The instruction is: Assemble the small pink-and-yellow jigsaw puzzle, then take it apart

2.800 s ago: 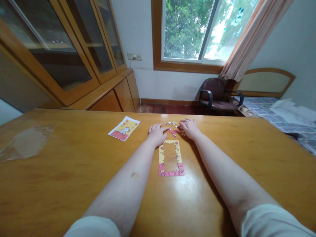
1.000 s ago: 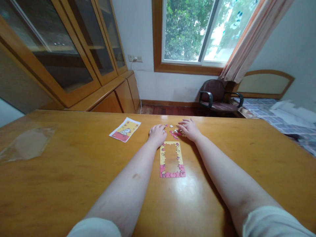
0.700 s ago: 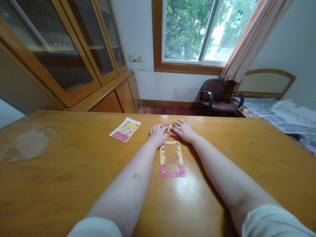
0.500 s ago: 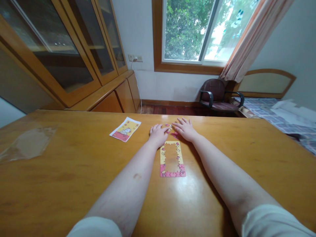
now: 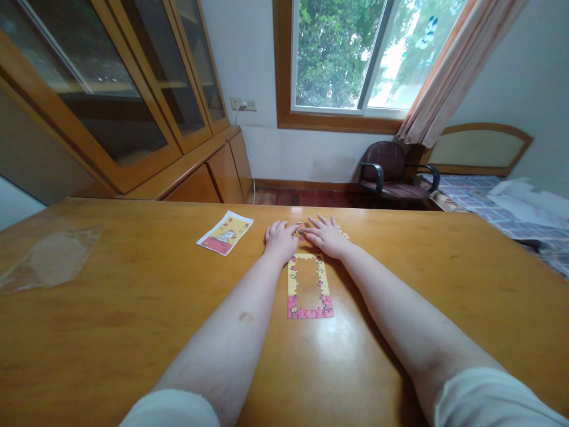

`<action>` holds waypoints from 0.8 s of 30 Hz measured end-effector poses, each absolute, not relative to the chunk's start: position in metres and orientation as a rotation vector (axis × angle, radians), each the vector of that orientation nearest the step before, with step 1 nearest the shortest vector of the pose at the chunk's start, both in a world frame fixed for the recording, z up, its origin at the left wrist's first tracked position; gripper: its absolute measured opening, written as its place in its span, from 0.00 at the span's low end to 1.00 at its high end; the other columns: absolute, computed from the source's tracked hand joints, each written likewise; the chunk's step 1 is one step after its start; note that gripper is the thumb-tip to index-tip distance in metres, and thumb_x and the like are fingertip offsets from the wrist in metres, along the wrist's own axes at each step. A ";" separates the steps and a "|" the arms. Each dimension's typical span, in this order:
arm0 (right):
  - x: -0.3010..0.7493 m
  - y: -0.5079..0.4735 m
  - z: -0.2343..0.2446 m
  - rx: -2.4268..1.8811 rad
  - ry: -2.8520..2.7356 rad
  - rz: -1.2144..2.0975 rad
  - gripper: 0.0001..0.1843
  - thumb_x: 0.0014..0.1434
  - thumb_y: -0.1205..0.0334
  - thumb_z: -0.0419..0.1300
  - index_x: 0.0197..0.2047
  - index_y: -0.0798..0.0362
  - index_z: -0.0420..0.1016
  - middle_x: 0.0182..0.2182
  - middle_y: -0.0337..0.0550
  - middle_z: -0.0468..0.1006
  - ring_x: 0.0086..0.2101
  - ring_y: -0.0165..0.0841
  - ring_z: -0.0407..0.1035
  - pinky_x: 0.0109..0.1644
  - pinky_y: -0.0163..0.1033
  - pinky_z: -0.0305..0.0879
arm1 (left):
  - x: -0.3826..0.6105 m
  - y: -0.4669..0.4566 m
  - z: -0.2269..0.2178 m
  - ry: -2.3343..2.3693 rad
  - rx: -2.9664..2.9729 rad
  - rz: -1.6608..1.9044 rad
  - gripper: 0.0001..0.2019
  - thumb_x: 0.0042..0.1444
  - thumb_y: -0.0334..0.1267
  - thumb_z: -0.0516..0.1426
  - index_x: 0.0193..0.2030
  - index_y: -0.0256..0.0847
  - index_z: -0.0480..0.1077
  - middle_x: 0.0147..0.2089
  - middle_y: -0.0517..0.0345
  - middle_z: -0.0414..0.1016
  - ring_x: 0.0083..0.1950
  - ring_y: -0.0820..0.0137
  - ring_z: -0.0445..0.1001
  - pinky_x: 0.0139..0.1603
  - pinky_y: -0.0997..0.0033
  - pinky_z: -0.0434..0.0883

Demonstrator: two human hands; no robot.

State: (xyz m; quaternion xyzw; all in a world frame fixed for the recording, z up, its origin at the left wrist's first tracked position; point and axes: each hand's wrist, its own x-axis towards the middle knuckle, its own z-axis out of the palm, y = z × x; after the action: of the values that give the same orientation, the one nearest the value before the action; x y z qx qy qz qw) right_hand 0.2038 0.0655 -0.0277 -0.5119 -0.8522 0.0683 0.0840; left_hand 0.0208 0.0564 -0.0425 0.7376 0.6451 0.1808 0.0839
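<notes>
- Pieces [image 5: 301,232] of a jigsaw, small and loose, lie in a little heap between the two hands, just past the far edge of the assembled puzzle border [image 5: 310,312].
- Left hand [image 5: 281,240], as I see it through the head-worn camera: palm down, fingers loosely spread, thumb side at the heap's left. I cannot tell whether a piece sits beneath it.
- Right hand [image 5: 328,236]: palm down, fingers fanned wide, slanting left over the heap's right side. More yellowish pieces show beyond its outer edge. It covers more of the heap, so I judge it the nearer hand to the pieces.
- The border is a flat rectangle, yellow at the far end, pink at the near end. Its long axis runs almost straight away from the wearer, between the forearms [image 5: 231,332].
- Its far left corner is right beside the heel of the left hand; I cannot tell if they touch.
- The far edge of the tabletop [image 5: 111,332] passes just beyond the fingers, so room that way looks tight to me; toward the wearer there is more.
- A picture card [image 5: 225,232] lies angled, left of the left hand and apart from it.
</notes>
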 end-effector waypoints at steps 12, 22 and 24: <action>0.214 0.073 -0.029 -1.553 -2.373 0.277 0.28 0.69 0.52 0.37 0.50 0.43 0.78 0.61 0.40 0.67 0.64 0.44 0.49 0.67 0.63 0.33 | 0.020 0.058 -0.038 1.938 2.176 0.565 0.14 0.56 0.36 0.52 0.43 0.50 0.76 0.55 0.57 0.73 0.61 0.61 0.63 0.64 0.58 0.58; 0.194 0.077 -0.032 -1.609 -2.492 0.096 0.25 0.66 0.43 0.43 0.58 0.38 0.71 0.68 0.40 0.52 0.67 0.51 0.37 0.65 0.68 0.25 | 0.020 0.056 -0.035 1.970 2.117 0.645 0.16 0.56 0.34 0.51 0.50 0.45 0.70 0.56 0.54 0.71 0.59 0.63 0.65 0.62 0.63 0.60; 0.204 0.077 -0.029 -1.545 -2.473 0.110 0.24 0.67 0.47 0.43 0.50 0.41 0.78 0.65 0.40 0.60 0.66 0.49 0.41 0.65 0.67 0.25 | 0.017 0.057 -0.035 1.969 2.090 0.641 0.15 0.57 0.35 0.51 0.50 0.45 0.71 0.56 0.55 0.71 0.59 0.62 0.65 0.62 0.62 0.60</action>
State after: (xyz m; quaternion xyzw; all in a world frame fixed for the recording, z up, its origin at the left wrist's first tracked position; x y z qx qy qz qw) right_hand 0.2045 0.0770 -0.0290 -0.5260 -0.8423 0.0375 0.1115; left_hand 0.0175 0.0575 -0.0353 0.7068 0.6659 0.2168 0.0996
